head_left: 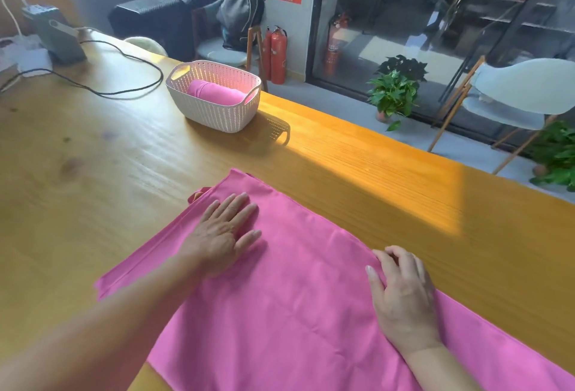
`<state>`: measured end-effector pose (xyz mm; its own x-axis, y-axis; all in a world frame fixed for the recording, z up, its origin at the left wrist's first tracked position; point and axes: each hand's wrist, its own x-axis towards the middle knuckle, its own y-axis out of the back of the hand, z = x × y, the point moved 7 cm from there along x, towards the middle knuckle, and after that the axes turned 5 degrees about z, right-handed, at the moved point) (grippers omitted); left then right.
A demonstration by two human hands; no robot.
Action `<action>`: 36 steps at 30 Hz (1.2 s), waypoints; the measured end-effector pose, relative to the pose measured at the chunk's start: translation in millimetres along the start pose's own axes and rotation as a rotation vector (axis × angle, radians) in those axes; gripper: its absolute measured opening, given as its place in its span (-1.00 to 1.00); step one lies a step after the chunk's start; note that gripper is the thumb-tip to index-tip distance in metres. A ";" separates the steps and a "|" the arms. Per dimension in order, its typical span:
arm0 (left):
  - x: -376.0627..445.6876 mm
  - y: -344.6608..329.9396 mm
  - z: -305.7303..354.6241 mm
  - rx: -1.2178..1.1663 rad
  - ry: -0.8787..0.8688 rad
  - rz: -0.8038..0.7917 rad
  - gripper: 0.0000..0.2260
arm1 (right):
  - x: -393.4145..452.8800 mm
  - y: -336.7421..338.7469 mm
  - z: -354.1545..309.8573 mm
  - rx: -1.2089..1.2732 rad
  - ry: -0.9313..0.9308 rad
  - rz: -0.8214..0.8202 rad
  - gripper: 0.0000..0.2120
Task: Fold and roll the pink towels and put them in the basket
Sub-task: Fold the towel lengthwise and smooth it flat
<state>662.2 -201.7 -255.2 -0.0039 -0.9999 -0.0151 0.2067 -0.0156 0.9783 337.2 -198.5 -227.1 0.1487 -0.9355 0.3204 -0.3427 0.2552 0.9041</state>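
l hand flat on pink towel, r hand at edge.

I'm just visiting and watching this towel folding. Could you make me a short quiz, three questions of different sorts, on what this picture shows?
1. True or false: the basket already holds a rolled pink towel.
2. Multiple choice: the left hand is A) lifting the flat pink towel, B) lying flat on it with straight fingers, C) reaching into the basket.
3. Short answer: where on the flat pink towel is the right hand?

Key:
1. True.
2. B.
3. At its far edge, fingers curled at the hem, next to the bare wooden table.
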 end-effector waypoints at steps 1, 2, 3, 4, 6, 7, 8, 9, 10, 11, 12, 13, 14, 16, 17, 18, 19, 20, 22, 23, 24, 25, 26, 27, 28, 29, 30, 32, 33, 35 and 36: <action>6.2 7.7 1.2 -0.052 0.016 0.051 -0.42 | 1.2 1.1 -2.3 0.000 0.000 0.010 -0.72; 14.7 16.7 2.6 -0.079 0.023 0.114 -0.51 | 3.5 1.8 -5.1 0.008 -0.009 0.019 -0.74; 25.5 25.1 5.0 -0.081 0.014 0.165 -0.56 | 6.9 1.7 -8.7 0.019 -0.021 0.029 -0.76; 37.3 31.7 9.3 -0.073 -0.011 0.195 -0.56 | 10.9 0.8 -13.4 0.029 -0.032 0.040 -0.78; 61.5 37.2 18.3 -0.046 -0.084 0.188 -0.56 | 20.0 -2.1 -24.7 0.046 -0.050 0.054 -0.82; 72.7 37.0 22.3 -0.028 -0.124 0.168 -0.59 | 25.0 -4.6 -28.9 0.052 -0.060 0.051 -0.85; 81.8 34.9 25.2 -0.013 -0.159 0.143 -0.64 | 29.2 -7.8 -31.4 0.062 -0.076 0.040 -0.89; 87.3 34.5 25.2 -0.010 -0.181 0.129 -0.71 | 32.9 -10.0 -33.2 0.075 -0.093 0.021 -0.90; 90.3 33.6 23.8 -0.026 -0.186 0.116 -0.78 | 34.8 -13.1 -33.1 0.087 -0.116 0.000 -0.88; 92.6 33.1 21.5 -0.051 -0.178 0.112 -0.82 | 35.7 -15.9 -31.9 0.095 -0.136 -0.016 -0.87; 94.0 32.5 19.2 -0.072 -0.165 0.110 -0.85 | 36.1 -17.5 -31.1 0.101 -0.147 -0.022 -0.86; 95.7 32.2 18.2 -0.082 -0.159 0.112 -0.86 | 36.2 -18.2 -30.1 0.102 -0.153 -0.023 -0.86; 96.3 32.3 18.1 -0.084 -0.155 0.118 -0.87 | 36.8 -18.9 -29.8 0.101 -0.158 -0.028 -0.86; 99.3 34.9 19.2 -0.088 -0.144 0.124 -0.88 | 39.8 -22.2 -27.3 0.093 -0.183 -0.070 -0.84; 101.0 37.2 18.8 -0.096 -0.130 0.127 -0.88 | 41.5 -24.1 -25.7 0.090 -0.198 -0.101 -0.82; 103.6 39.4 18.1 -0.103 -0.116 0.124 -0.87 | 43.1 -25.9 -24.1 0.090 -0.217 -0.127 -0.80; 106.3 41.3 18.3 -0.106 -0.108 0.118 -0.87 | 44.4 -27.0 -22.4 0.095 -0.236 -0.145 -0.79; 109.2 42.6 19.1 -0.106 -0.106 0.107 -0.86 | 45.8 -27.8 -21.5 0.099 -0.252 -0.156 -0.79; 115.5 40.6 22.4 -0.091 -0.121 0.082 -0.86 | 47.5 -28.5 -20.2 0.101 -0.274 -0.166 -0.80; 117.5 38.7 23.7 -0.076 -0.125 0.078 -0.84 | 47.8 -28.6 -19.9 0.102 -0.283 -0.168 -0.81; 119.0 36.5 24.5 -0.063 -0.125 0.086 -0.82 | 48.4 -28.7 -19.7 0.102 -0.290 -0.169 -0.81; 119.5 34.7 24.4 -0.055 -0.125 0.107 -0.80 | 48.8 -28.9 -19.1 0.096 -0.293 -0.169 -0.81; 119.0 32.7 23.4 -0.047 -0.125 0.132 -0.79 | 49.0 -29.4 -18.1 0.083 -0.293 -0.169 -0.81; 118.2 30.9 21.7 -0.038 -0.122 0.155 -0.79 | 49.1 -30.2 -17.4 0.066 -0.288 -0.168 -0.80; 117.9 29.3 19.3 -0.024 -0.114 0.171 -0.79 | 49.7 -31.4 -17.2 0.046 -0.281 -0.171 -0.79; 118.4 28.0 17.2 -0.008 -0.108 0.180 -0.78 | 50.9 -32.7 -16.9 0.026 -0.282 -0.181 -0.79; 119.3 27.2 16.1 0.010 -0.104 0.185 -0.77 | 52.0 -34.0 -16.4 0.006 -0.292 -0.197 -0.80; 121.4 27.9 14.8 0.038 -0.082 0.209 -0.73 | 54.1 -35.4 -17.6 -0.052 -0.311 -0.230 -0.82; 120.5 29.7 12.2 0.037 -0.047 0.226 -0.68 | 54.9 -34.8 -20.0 -0.093 -0.303 -0.231 -0.83; 113.4 35.3 1.3 -0.031 0.065 0.266 -0.58 | 59.0 -30.0 -28.9 -0.155 -0.250 -0.164 -0.89; 106.8 37.3 -7.2 -0.084 0.137 0.278 -0.56 | 61.8 -26.9 -36.6 -0.155 -0.215 -0.112 -0.89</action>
<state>676.6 -309.1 -221.8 0.1946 -0.9566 0.2171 0.2615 0.2639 0.9284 389.6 -254.3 -221.2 -0.0283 -0.9862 0.1632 -0.1870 0.1657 0.9683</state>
